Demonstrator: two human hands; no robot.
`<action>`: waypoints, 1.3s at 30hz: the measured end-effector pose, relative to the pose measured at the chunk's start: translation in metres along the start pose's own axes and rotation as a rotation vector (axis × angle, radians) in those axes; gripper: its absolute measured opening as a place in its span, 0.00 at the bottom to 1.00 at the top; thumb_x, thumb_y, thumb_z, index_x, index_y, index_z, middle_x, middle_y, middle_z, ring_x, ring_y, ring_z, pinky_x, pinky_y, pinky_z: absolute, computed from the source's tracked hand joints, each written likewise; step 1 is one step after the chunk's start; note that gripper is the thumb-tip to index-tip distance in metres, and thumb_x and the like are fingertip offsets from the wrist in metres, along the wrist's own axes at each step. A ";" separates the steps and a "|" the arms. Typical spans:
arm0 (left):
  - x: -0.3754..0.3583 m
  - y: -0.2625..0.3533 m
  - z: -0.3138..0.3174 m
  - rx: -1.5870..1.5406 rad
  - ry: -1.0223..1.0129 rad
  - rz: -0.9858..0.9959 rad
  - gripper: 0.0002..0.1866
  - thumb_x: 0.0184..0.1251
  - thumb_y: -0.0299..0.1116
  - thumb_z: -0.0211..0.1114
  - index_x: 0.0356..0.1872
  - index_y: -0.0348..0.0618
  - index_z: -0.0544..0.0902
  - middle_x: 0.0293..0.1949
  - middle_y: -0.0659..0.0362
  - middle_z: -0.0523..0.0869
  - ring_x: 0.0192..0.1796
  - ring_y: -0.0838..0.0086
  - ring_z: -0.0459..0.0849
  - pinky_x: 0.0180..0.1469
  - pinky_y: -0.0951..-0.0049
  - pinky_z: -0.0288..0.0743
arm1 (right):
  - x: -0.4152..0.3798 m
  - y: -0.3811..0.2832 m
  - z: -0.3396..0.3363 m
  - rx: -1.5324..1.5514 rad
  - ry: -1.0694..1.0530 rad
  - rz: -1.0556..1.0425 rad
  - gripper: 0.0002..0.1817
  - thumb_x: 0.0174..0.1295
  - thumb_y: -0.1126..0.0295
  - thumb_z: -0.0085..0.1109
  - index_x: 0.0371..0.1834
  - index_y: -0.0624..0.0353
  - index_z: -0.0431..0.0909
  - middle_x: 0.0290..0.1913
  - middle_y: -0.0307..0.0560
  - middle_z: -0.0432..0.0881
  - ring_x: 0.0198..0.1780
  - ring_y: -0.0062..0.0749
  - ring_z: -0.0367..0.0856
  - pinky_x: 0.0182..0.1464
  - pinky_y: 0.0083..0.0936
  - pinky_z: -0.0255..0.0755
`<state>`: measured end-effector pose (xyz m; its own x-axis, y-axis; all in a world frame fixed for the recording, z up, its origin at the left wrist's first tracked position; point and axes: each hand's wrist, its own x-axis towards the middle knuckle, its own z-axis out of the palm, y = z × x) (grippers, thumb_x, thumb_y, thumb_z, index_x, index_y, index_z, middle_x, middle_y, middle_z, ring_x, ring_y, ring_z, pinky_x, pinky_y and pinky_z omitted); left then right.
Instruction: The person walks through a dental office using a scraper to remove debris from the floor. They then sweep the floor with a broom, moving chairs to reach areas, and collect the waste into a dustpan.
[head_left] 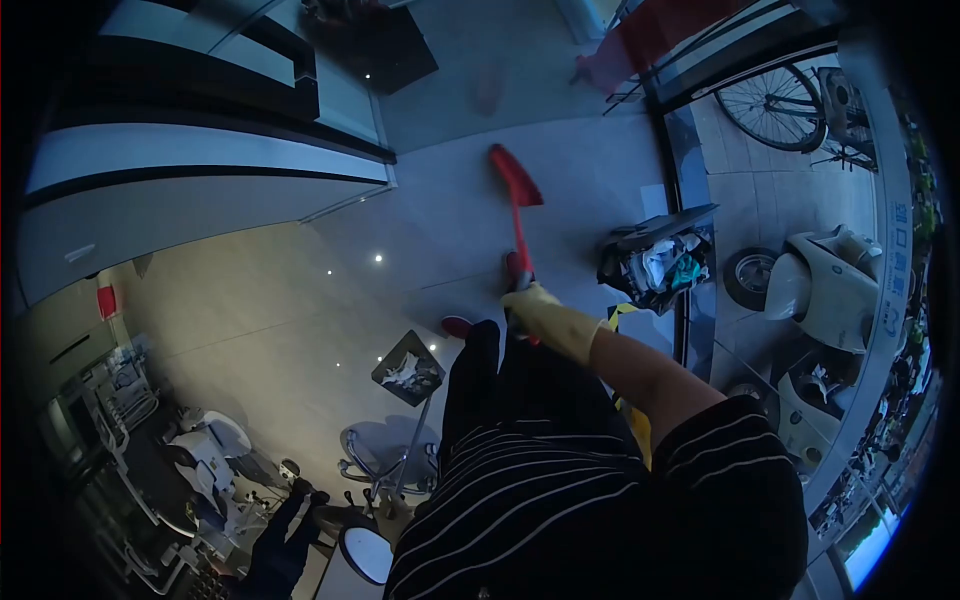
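Observation:
My right hand [545,315], in a yellow rubber glove, is closed round the handle of a red broom [520,190]. The broom's head points away from me over the pale floor. To the left of my legs, a long-handled dustpan [408,368] holds crumpled white paper and dark debris. Its pole runs back toward my left hand [396,518], which shows dimly at my side and appears wrapped round the pole's upper end. The fingers of that hand are hard to make out.
A bin [655,262] stuffed with rubbish stands by the glass doorway at right. Scooters [825,290] and a bicycle [770,105] are outside. A wheeled chair base [375,455] is near the pole. A person in dark clothes [280,540] is at lower left. White cabinets [200,190] line the left.

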<state>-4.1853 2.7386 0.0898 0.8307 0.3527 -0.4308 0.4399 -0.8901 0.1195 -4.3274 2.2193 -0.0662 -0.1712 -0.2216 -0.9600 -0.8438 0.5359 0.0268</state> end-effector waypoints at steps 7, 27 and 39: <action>0.007 -0.010 0.049 0.081 0.084 0.085 0.27 0.68 0.48 0.71 0.50 0.30 0.81 0.44 0.45 0.87 0.48 0.62 0.87 0.48 0.66 0.81 | 0.023 -0.061 0.144 0.258 -0.553 -0.147 0.22 0.55 0.57 0.71 0.48 0.59 0.84 0.38 0.51 0.86 0.36 0.42 0.86 0.40 0.41 0.79; 0.115 -0.122 0.254 -0.842 0.035 -0.029 0.28 0.68 0.42 0.70 0.57 0.26 0.78 0.47 0.43 0.87 0.49 0.55 0.87 0.52 0.61 0.82 | -0.071 -0.087 0.244 0.336 -0.504 0.167 0.19 0.59 0.56 0.73 0.40 0.56 0.76 0.26 0.48 0.80 0.14 0.36 0.75 0.15 0.35 0.70; 0.110 -0.129 0.243 -1.674 -0.174 -0.767 0.11 0.66 0.38 0.70 0.39 0.46 0.77 0.34 0.57 0.77 0.34 0.66 0.77 0.34 0.65 0.77 | -0.142 -0.073 0.140 -0.435 -0.077 -0.354 0.37 0.57 0.62 0.72 0.70 0.65 0.71 0.30 0.45 0.79 0.30 0.27 0.78 0.29 0.28 0.72</action>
<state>-4.2333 2.8218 -0.1906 0.3174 0.3653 -0.8751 0.5855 0.6505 0.4838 -4.1704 2.3259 0.0287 0.1840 -0.2582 -0.9484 -0.9778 0.0508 -0.2035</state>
